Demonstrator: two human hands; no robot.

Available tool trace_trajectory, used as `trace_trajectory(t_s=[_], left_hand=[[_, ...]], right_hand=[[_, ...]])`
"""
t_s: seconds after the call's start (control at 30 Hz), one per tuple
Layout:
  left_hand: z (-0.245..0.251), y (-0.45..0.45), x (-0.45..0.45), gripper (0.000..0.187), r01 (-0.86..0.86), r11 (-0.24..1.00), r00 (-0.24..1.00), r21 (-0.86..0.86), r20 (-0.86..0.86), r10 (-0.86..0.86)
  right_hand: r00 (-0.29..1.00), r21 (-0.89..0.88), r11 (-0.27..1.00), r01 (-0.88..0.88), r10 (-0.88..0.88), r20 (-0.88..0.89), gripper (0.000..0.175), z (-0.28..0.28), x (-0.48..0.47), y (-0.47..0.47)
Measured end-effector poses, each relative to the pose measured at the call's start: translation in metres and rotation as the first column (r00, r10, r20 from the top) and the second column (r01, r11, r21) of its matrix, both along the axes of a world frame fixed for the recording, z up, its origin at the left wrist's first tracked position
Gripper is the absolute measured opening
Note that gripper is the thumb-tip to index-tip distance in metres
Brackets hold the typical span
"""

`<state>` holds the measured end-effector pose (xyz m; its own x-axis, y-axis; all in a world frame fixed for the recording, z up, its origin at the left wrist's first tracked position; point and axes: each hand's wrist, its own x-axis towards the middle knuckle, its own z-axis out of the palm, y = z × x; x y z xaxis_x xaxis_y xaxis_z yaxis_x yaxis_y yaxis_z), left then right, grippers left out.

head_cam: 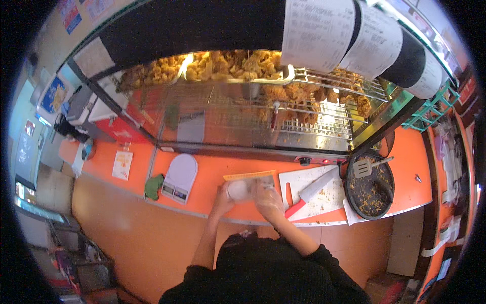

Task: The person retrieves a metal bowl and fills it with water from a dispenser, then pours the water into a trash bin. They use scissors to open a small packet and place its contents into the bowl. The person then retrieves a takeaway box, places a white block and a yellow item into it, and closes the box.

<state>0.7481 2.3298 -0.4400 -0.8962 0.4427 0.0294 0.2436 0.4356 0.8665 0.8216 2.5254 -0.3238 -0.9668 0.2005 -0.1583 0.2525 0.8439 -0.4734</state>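
Over the orange counter, my left hand [223,200] grips a whitish rounded object [238,189], probably a container, though motion blur hides its details. My right hand [269,203] wears a clear plastic glove and is close against the right end of that object. Its fingers are blurred, so what they hold is unclear. Just behind both hands lies a flat paper-like item with an orange edge [248,175]. To the right of my right hand, a kitchen knife [317,187] with a red handle rests on a white cutting board [330,195] scattered with crumbs.
A kitchen scale [181,173] and a green cloth [154,187] lie left. At right, a slotted spatula [363,168] rests across a dark crumb-filled pan [370,197]. Behind stands a glass-fronted warming cabinet [228,146] of fried chicken [228,66], with printed slips [319,34] hanging above.
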Motion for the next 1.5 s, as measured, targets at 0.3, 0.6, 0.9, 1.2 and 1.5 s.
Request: trace_trajectory(t_s=[0.3,0.6,0.9,1.2,1.5], left_hand=[[0.035,0.006,0.015,0.051,-0.133,0.971,0.990,-0.197,-0.076,0.120],[0.044,0.004,0.024,0.036,-0.082,0.949,0.997,-0.305,-0.020,0.080],[0.009,0.009,0.033,0.013,-0.264,0.964,0.943,-0.031,-0.220,0.251],[0.170,0.054,0.042,0.014,-0.142,0.900,0.954,-0.412,-0.300,0.012],[0.217,0.132,0.094,0.035,0.243,0.759,0.943,-0.604,-0.038,-0.332]], right_hand=[[0.971,-0.049,0.993,0.106,-0.114,-0.212,0.034,0.019,-0.005,0.009],[0.974,0.287,0.957,0.032,0.035,-0.226,0.041,0.054,0.004,0.004],[0.970,-0.195,0.977,0.081,-0.123,-0.210,0.027,-0.027,-0.025,0.065],[0.881,-0.810,0.484,0.330,-0.466,0.081,0.041,-0.030,0.020,0.062],[0.750,-0.935,0.168,0.311,-0.648,0.132,0.049,-0.062,0.098,0.150]])
